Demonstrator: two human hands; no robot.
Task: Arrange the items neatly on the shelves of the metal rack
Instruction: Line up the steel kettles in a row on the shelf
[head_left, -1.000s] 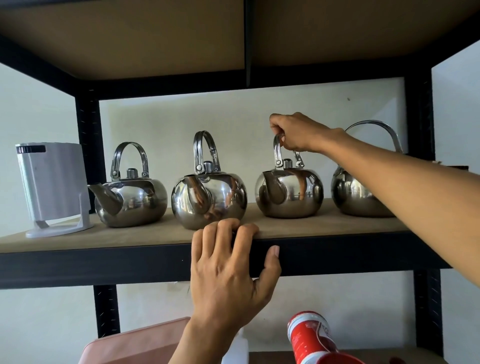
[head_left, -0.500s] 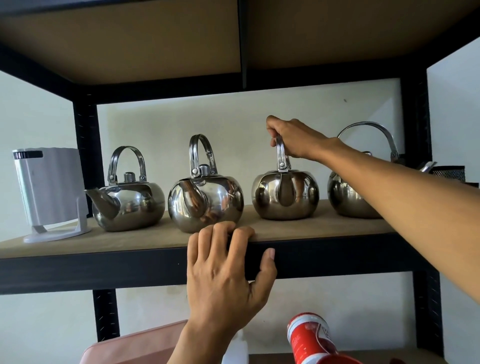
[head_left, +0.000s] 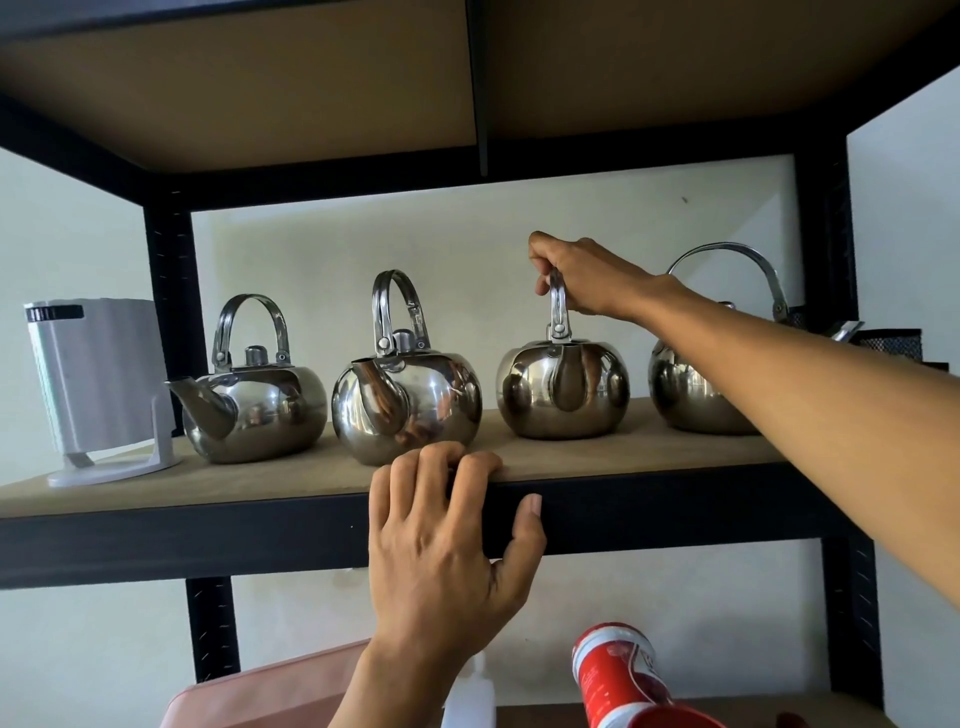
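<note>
Pale wall behind black metal rack. On its wooden shelf, steel kettle upright, spout forward, between other kettles; right hand wrapped round its raised handle. At the shelf's front edge, left hand gripping, fingers hooked over, thumb on the face. At shelf's left end, white appliance; below shelf, red can.

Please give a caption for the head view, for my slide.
Right hand grips the handle of the third steel kettle from the left; left hand holds the shelf edge.
</note>
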